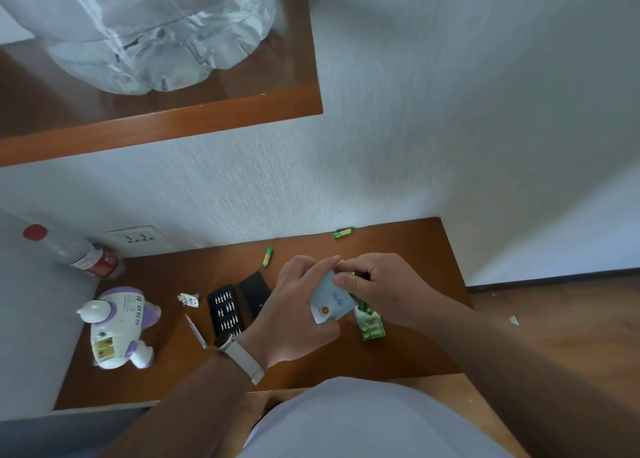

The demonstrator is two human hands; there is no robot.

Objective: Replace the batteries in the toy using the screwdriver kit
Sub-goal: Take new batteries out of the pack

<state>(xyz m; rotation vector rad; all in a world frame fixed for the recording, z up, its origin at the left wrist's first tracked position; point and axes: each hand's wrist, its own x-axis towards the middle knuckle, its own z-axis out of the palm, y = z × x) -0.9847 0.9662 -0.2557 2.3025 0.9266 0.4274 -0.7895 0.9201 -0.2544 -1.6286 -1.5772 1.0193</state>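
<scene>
A white and purple toy [119, 326] lies face down at the left of the wooden desk [173, 381], its battery compartment open. My left hand [294, 312] grips a pale blue battery pack card [330, 300] above the desk. My right hand [377, 287] pinches the card's top edge, with green batteries showing under its fingers. More green packaged batteries [372, 329] hang below the card. The black screwdriver kit [225, 310] lies open beside my left wrist, and a slim screwdriver [195, 331] lies to its left. Two loose green batteries [267, 257] [343, 233] lie near the wall.
A small white cover piece [188, 300] lies between toy and kit. A plastic bottle [83, 255] with a red cap stands at the back left by a wall socket [138, 238]. A shelf above carries a plastic-wrapped white object [156, 31]. Wooden floor lies to the right.
</scene>
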